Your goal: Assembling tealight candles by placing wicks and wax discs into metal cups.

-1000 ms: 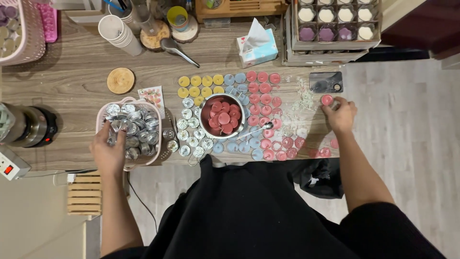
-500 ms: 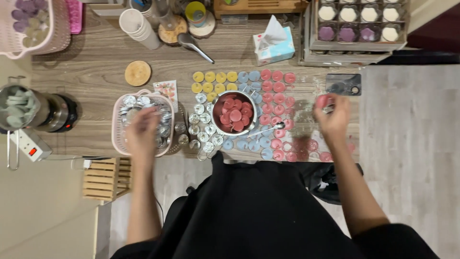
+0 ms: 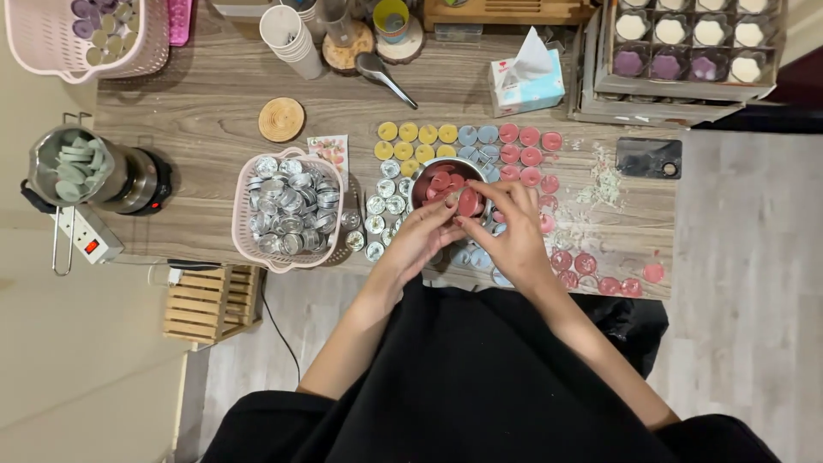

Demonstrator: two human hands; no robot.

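Two hands meet over the wooden counter's (image 3: 214, 111) near edge: right hand (image 3: 513, 230) and left hand (image 3: 426, 233) together pinching one round pink wax candle (image 3: 468, 202) beside the steel bowl (image 3: 422, 177) of pink candles.

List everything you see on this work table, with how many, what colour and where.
red wax disc: one, red, pinched between both hands above the bowl
metal bowl: one, silver, holding red discs, table centre
pink basket: one, full of silver cups, left of the bowl
wax discs in rows: many, yellow, blue, pink, around the bowl
cork coaster: one, tan, behind the basket
tissue box: one, pale blue, back centre
phone: one, black, right
melting pot: one, metal, green pieces inside, far left
left hand: on the disc
right hand: on the disc
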